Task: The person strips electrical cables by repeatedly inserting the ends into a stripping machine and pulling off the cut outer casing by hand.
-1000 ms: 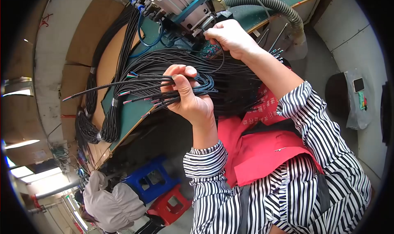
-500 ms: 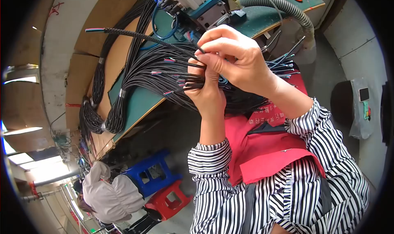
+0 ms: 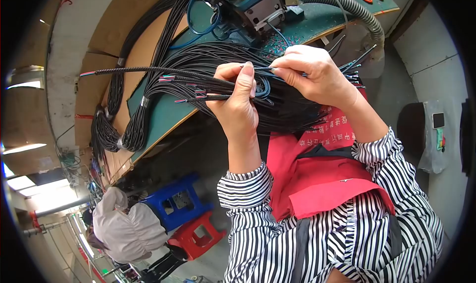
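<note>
Black cables [image 3: 198, 75], one handful, coloured wire ends bared; held over a larger cable pile [image 3: 208, 54], clamped under the thumb of the left hand [image 3: 239, 92]. Right hand [image 3: 317, 75], near it: thumb and fingertips pinched on a strand [image 3: 262, 68] spanning both. Also seen from here: green bench [image 3: 166, 128], machine [image 3: 264, 11], ribbed hose [image 3: 342, 3].

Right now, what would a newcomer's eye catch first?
The bare left hand and bare right hand at centre, holding thin black braided cables. Behind them, a thick fan of black cables spreads across the green tabletop. Below, a bright red cloth apron stands out.
</note>
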`<state>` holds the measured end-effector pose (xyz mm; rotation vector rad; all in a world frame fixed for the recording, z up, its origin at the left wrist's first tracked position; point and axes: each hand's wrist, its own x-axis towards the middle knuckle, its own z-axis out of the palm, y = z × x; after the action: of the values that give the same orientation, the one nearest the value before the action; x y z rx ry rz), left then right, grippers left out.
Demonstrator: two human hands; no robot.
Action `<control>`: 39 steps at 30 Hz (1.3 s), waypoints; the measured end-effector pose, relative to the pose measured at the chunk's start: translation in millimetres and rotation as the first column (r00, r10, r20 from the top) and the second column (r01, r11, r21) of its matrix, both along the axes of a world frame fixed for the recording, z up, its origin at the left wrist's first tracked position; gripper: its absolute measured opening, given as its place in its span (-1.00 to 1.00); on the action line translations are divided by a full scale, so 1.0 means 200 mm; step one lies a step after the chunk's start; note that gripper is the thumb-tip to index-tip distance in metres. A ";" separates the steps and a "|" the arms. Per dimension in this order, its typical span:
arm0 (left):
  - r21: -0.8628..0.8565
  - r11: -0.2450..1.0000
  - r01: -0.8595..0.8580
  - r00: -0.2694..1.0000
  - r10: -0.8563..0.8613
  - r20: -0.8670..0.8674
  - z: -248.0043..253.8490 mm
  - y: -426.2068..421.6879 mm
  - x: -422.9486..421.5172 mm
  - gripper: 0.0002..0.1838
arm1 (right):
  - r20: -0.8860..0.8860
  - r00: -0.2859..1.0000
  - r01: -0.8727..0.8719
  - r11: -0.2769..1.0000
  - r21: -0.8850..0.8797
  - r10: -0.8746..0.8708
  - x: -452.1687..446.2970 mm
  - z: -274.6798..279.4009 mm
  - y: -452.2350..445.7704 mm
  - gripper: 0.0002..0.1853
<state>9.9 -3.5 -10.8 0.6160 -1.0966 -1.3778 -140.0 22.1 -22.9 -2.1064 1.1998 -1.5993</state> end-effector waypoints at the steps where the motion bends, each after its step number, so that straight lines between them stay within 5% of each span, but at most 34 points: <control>1: -0.032 0.998 -0.053 0.999 0.053 -0.007 -0.01 0.00 -0.01 -0.93 | 0.006 1.000 0.005 1.000 -0.004 -0.005 0.00 0.00 0.01 -0.94; 4: -0.099 0.983 -0.157 0.988 0.155 -0.026 -0.02 0.01 -0.04 -0.93 | 0.109 0.992 -0.066 0.995 0.080 0.057 0.08 -0.02 0.02 -0.91; 9: 0.128 0.970 -0.206 0.954 0.229 -0.195 0.00 -0.01 -0.07 -0.88 | 0.458 0.886 -0.273 0.879 0.390 0.072 0.10 0.00 0.05 -0.85; 14: 0.115 0.973 -0.201 0.937 0.225 -0.268 0.02 -0.06 -0.02 -0.89 | 0.676 0.703 -0.337 0.734 0.590 -0.221 0.01 -0.05 -0.06 -0.83; 23: -0.100 0.977 -0.188 0.946 0.152 -0.287 -0.02 0.02 -0.12 -0.88 | 0.708 0.632 -0.320 0.727 0.608 -0.314 -0.07 -0.10 -0.24 -0.85; 26: -0.166 0.975 -0.150 0.979 0.124 -0.160 -0.04 0.04 -0.12 -0.80 | 0.713 0.623 -0.315 0.732 0.605 -0.322 -0.07 -0.11 -0.28 -0.85; 39: -0.161 0.979 -0.123 0.991 0.113 -0.066 -0.06 0.05 -0.12 -0.74 | 0.686 0.647 -0.311 0.707 0.635 -0.332 -0.09 -0.12 -0.31 -0.84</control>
<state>-13.7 5.5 -23.4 0.5102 -1.0980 -1.1828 -157.2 -39.5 -46.0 -0.7486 1.1918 -1.4166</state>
